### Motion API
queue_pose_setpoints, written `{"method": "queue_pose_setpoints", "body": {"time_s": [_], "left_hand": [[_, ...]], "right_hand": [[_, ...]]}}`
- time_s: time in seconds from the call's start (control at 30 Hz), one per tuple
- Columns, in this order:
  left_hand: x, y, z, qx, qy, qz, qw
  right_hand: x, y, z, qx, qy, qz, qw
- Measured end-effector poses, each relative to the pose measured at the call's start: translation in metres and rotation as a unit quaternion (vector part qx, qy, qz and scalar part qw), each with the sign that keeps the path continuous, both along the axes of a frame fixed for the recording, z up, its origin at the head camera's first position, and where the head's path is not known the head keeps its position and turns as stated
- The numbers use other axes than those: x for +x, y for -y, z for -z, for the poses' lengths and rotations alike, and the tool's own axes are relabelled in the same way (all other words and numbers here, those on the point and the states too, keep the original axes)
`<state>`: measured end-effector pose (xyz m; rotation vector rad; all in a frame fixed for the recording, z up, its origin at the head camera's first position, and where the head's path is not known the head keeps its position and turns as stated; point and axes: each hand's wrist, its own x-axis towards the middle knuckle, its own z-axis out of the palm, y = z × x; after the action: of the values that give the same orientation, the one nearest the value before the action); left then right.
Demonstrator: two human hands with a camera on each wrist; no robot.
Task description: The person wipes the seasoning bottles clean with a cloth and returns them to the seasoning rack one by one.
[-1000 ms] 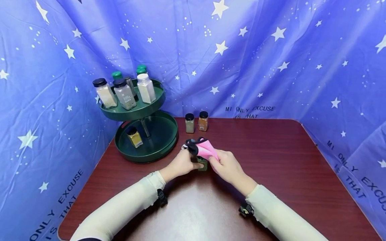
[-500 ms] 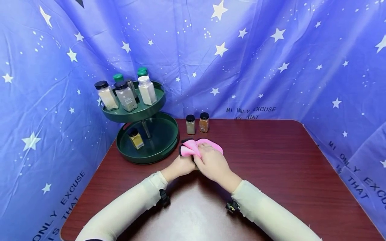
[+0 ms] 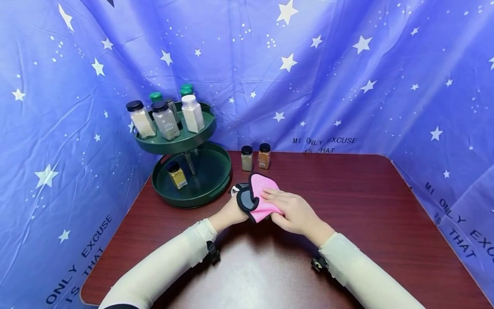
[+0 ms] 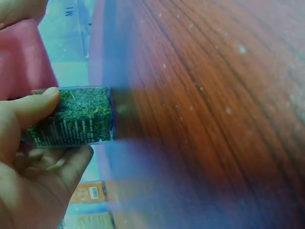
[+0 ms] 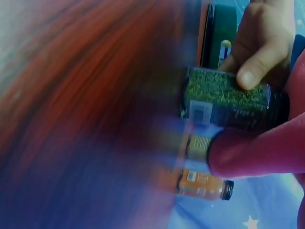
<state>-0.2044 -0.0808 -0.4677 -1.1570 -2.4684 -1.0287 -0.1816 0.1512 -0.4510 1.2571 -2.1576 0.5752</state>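
nearest: pale sleeves (image 3: 166, 262), a black camera (image 3: 213, 252) at each wrist, set there presumably to look along the hand.

left hand (image 3: 230, 213): pinches the herb jar (image 4: 86, 114), thumb on one face, fingers on the opposite one. grip sits toward the capped end; judged to steady the jar and leave its lower body bare. jar is between the two hands, at the table (image 3: 366, 206); whether its base touches the wood cannot be told. a barcode label faces the right wrist view.

right hand (image 3: 297, 212): appears to pinch the cloth (image 3: 261, 184), fingers laid over the pink side, thumb near the lower edge. a fold shows grey within black trim. fingers laid along the fabric likely press more broadly than a bunched grip would. cloth screens most of the jar in the head view; contact with the cap unclear.

beyond, to the left: green stand (image 3: 185, 146), two tiers, rims raised, likely to stop jars sliding off. lower tray: yellow jar (image 3: 179, 178). upper tray: white-capped jar (image 3: 193, 116), two black-capped jars (image 3: 167, 122), green caps (image 3: 156, 97) behind.

far table edge: pale jar (image 3: 247, 161) and orange jar (image 3: 264, 158), upright, near each other; probably set back to give the hands room.

behind all: blue curtain (image 3: 328, 94) with white stars.
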Motion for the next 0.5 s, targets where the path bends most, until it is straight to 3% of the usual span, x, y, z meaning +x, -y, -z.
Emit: {"method": "queue_pose_setpoints", "body": {"time_s": [0.07,0.2,0.37,0.5], "left_hand": [[-0.001,0.0,0.001,-0.019,0.01,-0.04,0.999],[-0.003,-0.001,0.0,-0.031,0.066,-0.054,0.9958],[-0.005,-0.002,-0.001,-0.024,0.108,-0.057,0.9922],[-0.006,-0.005,-0.001,0.047,0.118,-0.035,0.9913]], "right_hand": [[0.002,-0.001,0.001,-0.008,-0.017,0.03,0.9994],[0.005,0.006,0.002,-0.021,-0.019,0.092,0.9954],[0.004,0.024,-0.007,-0.041,0.09,0.177,0.9792],[0.001,0.043,-0.019,-0.042,0.16,0.21,0.9635]]}}
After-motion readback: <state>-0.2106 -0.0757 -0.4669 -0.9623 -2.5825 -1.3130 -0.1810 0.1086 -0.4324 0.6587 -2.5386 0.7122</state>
